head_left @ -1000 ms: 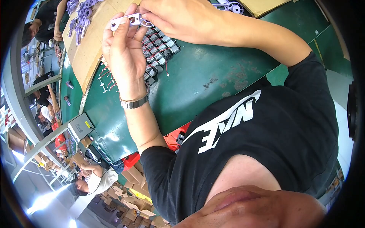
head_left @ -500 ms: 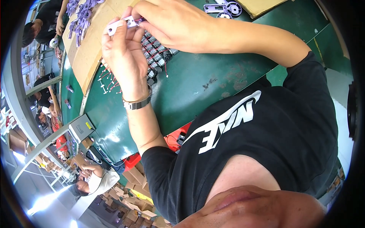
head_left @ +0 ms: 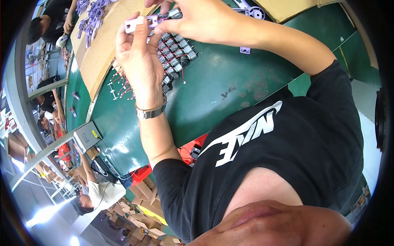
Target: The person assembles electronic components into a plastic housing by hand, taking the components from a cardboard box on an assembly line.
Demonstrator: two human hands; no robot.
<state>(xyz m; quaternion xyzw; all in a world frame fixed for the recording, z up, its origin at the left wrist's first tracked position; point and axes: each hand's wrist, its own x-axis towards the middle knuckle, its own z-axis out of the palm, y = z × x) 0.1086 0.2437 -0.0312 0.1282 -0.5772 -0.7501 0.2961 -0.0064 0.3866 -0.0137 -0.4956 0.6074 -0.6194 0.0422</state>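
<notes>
A single head-worn view, the left of two fisheye lenses side by side, looks down from above, with the wearer's lower face close along the bottom edge and the black shirt large across the right half. The left hand and right hand lie farther off near the top edge, over the green table in the upper middle. Its wide reach takes in the more distant room along the left side, where metal posts bow toward the dark rounded rim.

Right fingers cropped above, purple pile cropped
</notes>
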